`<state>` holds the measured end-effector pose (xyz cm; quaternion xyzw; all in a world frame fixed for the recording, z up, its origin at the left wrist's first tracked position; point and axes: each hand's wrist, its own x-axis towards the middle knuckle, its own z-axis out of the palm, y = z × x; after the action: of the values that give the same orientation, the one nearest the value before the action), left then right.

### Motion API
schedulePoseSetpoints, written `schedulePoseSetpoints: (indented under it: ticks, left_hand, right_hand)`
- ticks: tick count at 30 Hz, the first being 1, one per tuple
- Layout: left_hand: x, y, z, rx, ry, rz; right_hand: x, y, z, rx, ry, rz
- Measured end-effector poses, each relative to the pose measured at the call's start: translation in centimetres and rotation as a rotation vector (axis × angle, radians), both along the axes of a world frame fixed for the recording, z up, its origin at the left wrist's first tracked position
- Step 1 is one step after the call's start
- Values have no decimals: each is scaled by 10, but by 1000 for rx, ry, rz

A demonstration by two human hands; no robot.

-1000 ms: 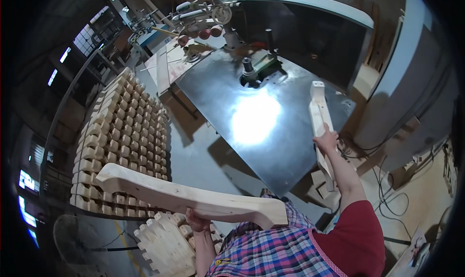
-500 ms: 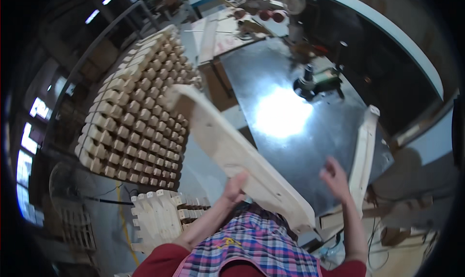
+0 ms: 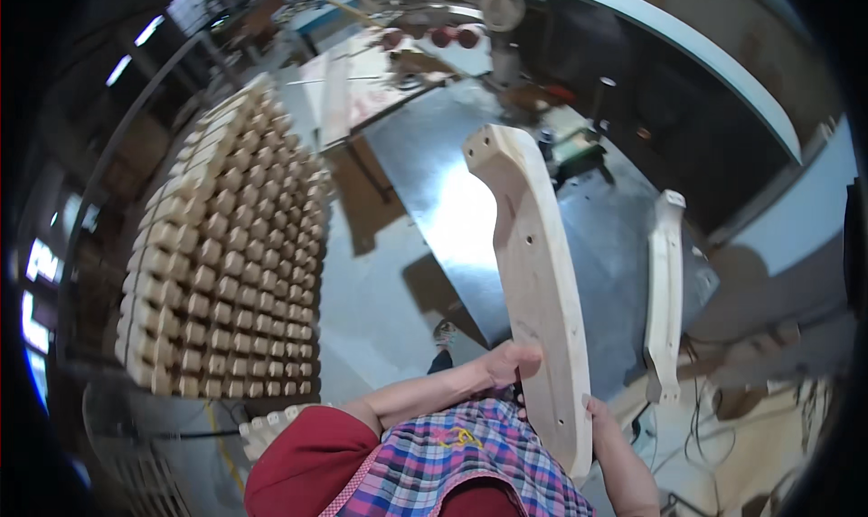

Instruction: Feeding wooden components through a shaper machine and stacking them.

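Note:
A pale curved wooden beam (image 3: pixel 533 264) with drilled holes stands lengthwise before me, angled away from my body. My left hand (image 3: pixel 515 363) is closed on its left side, thumb over the wood. My right hand (image 3: pixel 601 417) holds the right edge lower down, its fingers partly hidden by the beam. A second similar beam (image 3: pixel 665 282) lies on the right part of the steel machine table (image 3: pixel 606 273). A machine fitting with black posts and green block (image 3: pixel 574 142) sits at the table's back, partly behind the beam in my hands.
A tall bound stack of wooden pieces (image 3: pixel 217 291) stands at my left, smaller pieces (image 3: pixel 262 426) below it. A cluttered bench (image 3: pixel 334 83) with an angled board adjoins the steel table. A dark curved panel (image 3: pixel 705 119) stands behind, cables (image 3: pixel 705 426) hang at lower right.
The held beam has swung from crosswise to pointing away from me. My right hand has left the other beam, which stays on the table, and now grips this one. The view has shifted.

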<state>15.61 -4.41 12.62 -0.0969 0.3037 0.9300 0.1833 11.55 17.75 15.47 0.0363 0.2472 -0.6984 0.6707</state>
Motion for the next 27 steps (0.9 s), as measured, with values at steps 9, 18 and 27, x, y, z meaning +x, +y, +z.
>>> schedulePoseSetpoints:
  ticks: [9, 18, 27]
  left_hand:
    - [-70, -22, -4, -153, 52, -242]
    - [-117, 13, 5, -114, -197, -67]
    - [-186, 12, -62, -399, -149, 68]
  right_hand:
    - [-1, -20, 40, 251, 448, -280]
    - [21, -27, 17, 1299, 1501, -341]
    - [-15, -60, -66, 1626, 1672, -227]
